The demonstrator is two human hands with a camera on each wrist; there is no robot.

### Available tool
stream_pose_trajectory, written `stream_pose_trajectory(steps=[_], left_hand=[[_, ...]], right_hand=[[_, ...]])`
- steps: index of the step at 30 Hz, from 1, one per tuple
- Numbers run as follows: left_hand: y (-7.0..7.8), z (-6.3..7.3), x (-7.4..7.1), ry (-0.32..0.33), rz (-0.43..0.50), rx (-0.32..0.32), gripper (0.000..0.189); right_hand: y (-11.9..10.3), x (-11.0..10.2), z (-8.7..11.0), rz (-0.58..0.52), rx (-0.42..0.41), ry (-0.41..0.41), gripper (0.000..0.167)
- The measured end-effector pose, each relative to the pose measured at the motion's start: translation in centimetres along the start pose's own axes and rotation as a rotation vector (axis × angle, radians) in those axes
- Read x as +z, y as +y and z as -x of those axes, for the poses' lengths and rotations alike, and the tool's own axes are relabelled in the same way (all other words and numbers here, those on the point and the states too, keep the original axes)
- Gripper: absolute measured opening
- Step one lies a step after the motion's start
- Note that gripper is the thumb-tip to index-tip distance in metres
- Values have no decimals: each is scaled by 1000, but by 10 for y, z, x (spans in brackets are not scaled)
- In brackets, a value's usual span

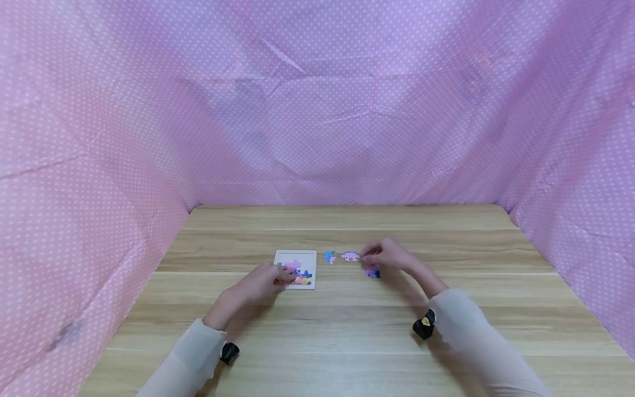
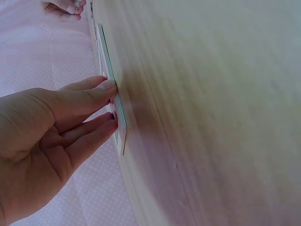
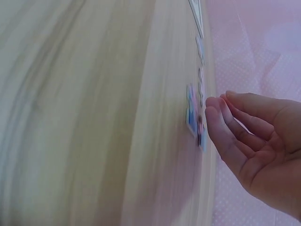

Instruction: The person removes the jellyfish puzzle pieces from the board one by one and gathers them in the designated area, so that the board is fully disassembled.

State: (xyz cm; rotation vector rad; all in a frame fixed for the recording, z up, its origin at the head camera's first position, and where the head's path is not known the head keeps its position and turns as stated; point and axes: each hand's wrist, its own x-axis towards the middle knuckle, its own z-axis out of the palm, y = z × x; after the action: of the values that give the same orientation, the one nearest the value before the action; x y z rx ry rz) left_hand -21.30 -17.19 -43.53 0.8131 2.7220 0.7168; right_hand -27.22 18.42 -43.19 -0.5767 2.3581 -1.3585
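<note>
Pink, white-dotted cloth [image 1: 317,138] hangs behind and beside a wood-grained bench [image 1: 322,336]; a pale streak [image 1: 283,55] on the cloth may be a crease.

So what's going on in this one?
A person is working on a small jigsaw at a wooden table. Their left hand touches the white puzzle tray, which is only partly filled with pieces. Their right hand is over to the right, close to loose pieces lying outside the tray. No piece is visible in its fingers.
</note>
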Motion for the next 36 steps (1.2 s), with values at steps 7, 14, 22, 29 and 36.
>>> stream_pose_trajectory(steps=[7, 14, 22, 29, 36], left_hand=[[1, 2, 0, 1, 22, 7, 28], [1, 2, 0, 8, 14, 14, 27], [0, 2, -1, 24, -34, 31, 27], [-5, 3, -2, 35, -45, 85, 25], [-8, 3, -1, 31, -41, 108, 24]], right_hand=[[-12, 13, -12, 69, -21, -20, 20], [-20, 26, -23, 93, -2, -16, 20], [-31, 42, -39, 70, -46, -51, 19], [-36, 59, -53, 32, -43, -78, 18], [-45, 78, -63, 46, -26, -89, 15]])
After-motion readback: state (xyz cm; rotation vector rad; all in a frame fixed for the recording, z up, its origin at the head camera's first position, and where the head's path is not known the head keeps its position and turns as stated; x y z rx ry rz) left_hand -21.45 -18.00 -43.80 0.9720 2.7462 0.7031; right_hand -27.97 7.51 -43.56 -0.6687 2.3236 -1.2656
